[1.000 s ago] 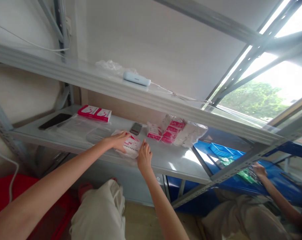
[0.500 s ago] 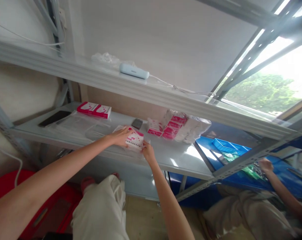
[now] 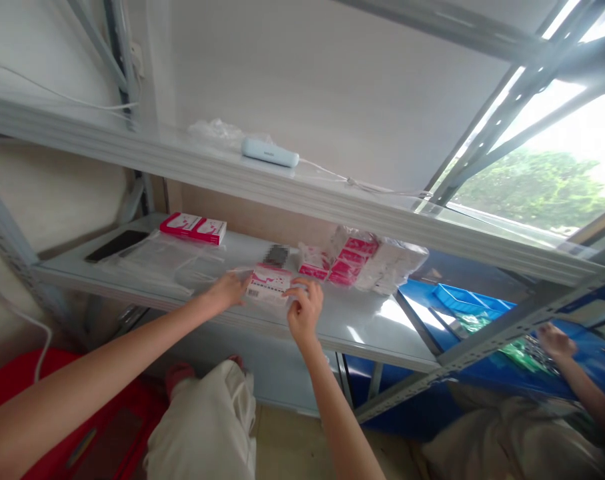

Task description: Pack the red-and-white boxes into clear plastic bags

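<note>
Head view: my left hand (image 3: 231, 290) is at the left end of the pink-and-white box (image 3: 271, 281), which sits in clear plastic (image 3: 268, 303) above the lower shelf (image 3: 345, 313). My right hand (image 3: 305, 308) curls its fingers at the other end; whether either hand pinches the plastic, I cannot tell.

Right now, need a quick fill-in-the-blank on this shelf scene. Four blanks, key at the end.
1. A black-striped ____ is printed on the box between the left grip and the right grip.
2. Side by side near the left end of the lower shelf are ____ pink-and-white boxes.
3. The pale blue device lies on the ____ shelf.
4. The tray past the shelf's right end is ____.

Missing words: barcode; two; upper; blue.
</note>
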`<action>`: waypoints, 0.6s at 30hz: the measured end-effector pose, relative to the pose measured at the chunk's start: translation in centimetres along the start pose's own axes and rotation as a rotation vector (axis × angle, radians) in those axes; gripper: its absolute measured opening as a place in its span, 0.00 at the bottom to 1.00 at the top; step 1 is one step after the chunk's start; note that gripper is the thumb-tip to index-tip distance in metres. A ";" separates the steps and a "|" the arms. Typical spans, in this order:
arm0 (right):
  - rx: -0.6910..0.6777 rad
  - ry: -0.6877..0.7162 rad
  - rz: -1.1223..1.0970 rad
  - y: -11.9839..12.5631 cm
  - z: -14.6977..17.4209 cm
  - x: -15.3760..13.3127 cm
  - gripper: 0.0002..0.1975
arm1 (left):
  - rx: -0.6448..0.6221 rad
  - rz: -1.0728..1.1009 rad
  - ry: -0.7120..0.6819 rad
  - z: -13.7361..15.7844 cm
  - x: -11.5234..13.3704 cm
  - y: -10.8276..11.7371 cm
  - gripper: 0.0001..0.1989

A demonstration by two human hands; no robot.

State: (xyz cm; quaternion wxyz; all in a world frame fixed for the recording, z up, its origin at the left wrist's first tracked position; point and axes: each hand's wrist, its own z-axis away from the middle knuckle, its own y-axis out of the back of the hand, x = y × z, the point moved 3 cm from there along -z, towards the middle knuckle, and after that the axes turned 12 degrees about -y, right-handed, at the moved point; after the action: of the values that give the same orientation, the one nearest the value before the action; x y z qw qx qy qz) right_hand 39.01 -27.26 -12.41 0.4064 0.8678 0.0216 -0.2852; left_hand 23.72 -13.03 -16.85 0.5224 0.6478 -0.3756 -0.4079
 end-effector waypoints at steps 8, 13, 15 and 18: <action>-0.630 0.389 0.045 -5.8 -3.7 -5.1 0.24 | 0.068 -0.068 -0.116 -0.5 -1.0 2.3 0.12; -0.824 0.239 0.178 -8.2 -8.8 -1.0 0.33 | 0.057 -0.095 -0.170 0.7 -0.1 4.3 0.14; -0.903 0.272 0.146 -8.5 -9.8 -0.3 0.42 | 0.049 -0.116 -0.206 0.9 0.7 5.3 0.15; -0.966 0.251 0.230 -9.3 -10.5 0.4 0.54 | 0.023 -0.117 -0.247 0.6 1.5 6.3 0.16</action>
State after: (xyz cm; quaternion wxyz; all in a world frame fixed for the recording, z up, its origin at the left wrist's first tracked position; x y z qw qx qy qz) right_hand 41.86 -13.58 -13.79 0.7842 0.6052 0.1038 -0.0899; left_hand 23.35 -15.68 -10.97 0.4400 0.6195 -0.4032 -0.5101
